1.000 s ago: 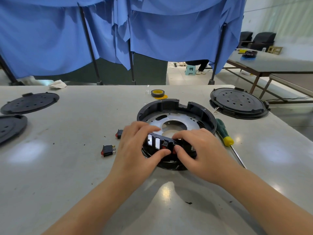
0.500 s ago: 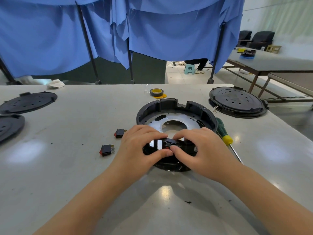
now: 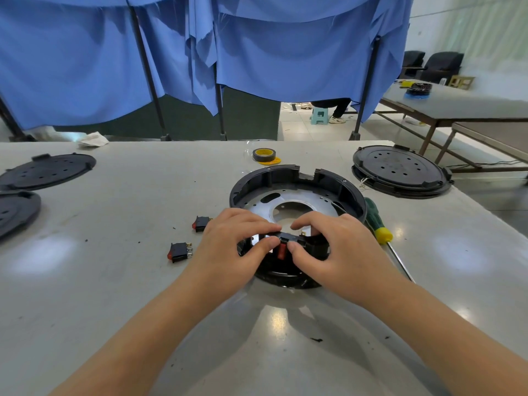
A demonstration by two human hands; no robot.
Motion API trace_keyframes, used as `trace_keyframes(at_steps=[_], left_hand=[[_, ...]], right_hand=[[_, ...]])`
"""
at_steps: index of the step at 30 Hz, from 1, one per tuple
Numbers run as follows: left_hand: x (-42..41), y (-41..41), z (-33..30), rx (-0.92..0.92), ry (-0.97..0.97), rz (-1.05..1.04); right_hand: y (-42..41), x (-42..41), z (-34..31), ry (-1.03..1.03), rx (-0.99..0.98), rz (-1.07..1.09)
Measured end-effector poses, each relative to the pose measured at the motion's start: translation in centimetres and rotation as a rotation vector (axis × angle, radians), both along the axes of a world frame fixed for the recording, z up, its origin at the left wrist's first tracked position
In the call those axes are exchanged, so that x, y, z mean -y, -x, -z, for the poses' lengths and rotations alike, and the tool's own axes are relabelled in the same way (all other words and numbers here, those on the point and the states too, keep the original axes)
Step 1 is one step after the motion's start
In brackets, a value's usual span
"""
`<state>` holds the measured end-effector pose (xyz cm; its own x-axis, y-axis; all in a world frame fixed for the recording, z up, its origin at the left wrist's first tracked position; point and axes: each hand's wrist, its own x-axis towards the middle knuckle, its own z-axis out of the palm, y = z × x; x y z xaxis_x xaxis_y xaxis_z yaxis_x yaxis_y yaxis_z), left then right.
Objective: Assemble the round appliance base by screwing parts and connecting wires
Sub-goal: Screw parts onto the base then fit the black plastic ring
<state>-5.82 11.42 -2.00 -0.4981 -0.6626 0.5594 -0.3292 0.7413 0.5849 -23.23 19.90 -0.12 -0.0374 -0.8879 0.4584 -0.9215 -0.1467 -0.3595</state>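
1. The round appliance base (image 3: 297, 192), black plastic ring with a metal plate inside, sat center frame on the grey tabletop (image 3: 114, 281).
2. Left hand (image 3: 231, 247) and right hand (image 3: 340, 247) were both curled over the base's near rim, thumbs and forefingers pinching a red rocker switch (image 3: 282, 248) right at the rim wall.
3. Two spare rocker switches lay left of the hands: one (image 3: 179, 252) nearer, another (image 3: 201, 223) just beside the left hand.
4. A green-and-yellow screwdriver (image 3: 378, 224) lay right of the base, touching or nearly touching it.
5. Yellow tape roll (image 3: 264, 155) sat just behind the base; black round covers sat at the upper right (image 3: 400, 171) and far left (image 3: 45, 171).
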Motion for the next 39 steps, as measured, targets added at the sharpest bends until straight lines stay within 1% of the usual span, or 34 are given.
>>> trace_keyframes(at_steps=[4,9,23,29,35,39], left_hand=[[-0.10,-0.01,-0.10,0.005,0.011,-0.006],[-0.30,-0.37,-0.10,0.074,0.017,0.028],[-0.75,0.02,-0.01,0.059,0.045,-0.025],[-0.67,-0.05,-0.16,0.035,0.041,-0.021],[-0.80,0.28,-0.42,0.007,0.023,-0.039],[-0.62,-0.26,-0.10,0.036,0.093,-0.044]], right_hand=[[-0.06,0.03,0.02,-0.004,0.000,0.006],[0.13,-0.04,0.02,-0.050,-0.078,-0.010],[-0.17,0.26,0.49,-0.010,-0.101,0.015],[-0.17,0.41,0.60,0.052,-0.055,0.018],[-0.28,0.38,0.68,0.053,-0.042,0.032],[-0.28,0.27,0.77,0.081,-0.028,0.035]])
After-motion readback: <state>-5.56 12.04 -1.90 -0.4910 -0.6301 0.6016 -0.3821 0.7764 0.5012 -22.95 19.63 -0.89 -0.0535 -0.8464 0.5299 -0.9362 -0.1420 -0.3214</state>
